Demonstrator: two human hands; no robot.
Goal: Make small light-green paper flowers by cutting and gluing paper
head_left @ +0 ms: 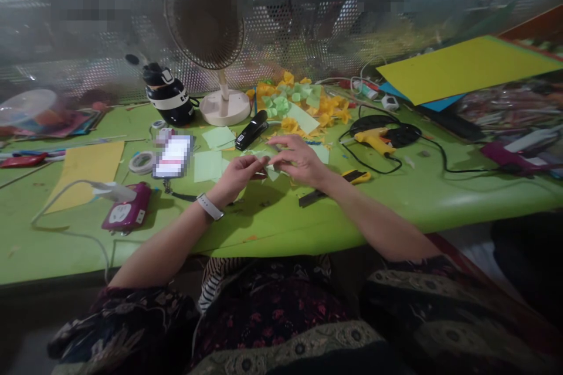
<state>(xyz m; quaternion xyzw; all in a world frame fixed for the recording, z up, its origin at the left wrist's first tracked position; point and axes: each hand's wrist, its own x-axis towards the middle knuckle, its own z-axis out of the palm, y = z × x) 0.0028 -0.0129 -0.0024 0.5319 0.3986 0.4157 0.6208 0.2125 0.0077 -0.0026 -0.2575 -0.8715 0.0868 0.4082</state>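
My left hand point(240, 174) pinches a small piece of light green paper point(272, 173) over the near part of the table. From the right, my right hand point(299, 159) meets it, thumb and fingers closed around the same paper's other side. Pale green paper squares point(208, 165) lie just left of my hands. A black stapler point(251, 130) rests beyond them. Close to my right wrist is a yellow box cutter point(355, 176), beside a dark flat strip point(311, 197). The exact folds of the held paper are hidden by my fingers.
A white fan point(225, 106) stands at the back beside a dark bottle point(170, 99). Green and orange paper flowers point(303, 99) are heaped behind the stapler. A yellow glue gun point(375, 139) with its cord lies right; a phone point(173, 156), tape roll point(143, 162) and purple extension socket point(127, 208) lie left.
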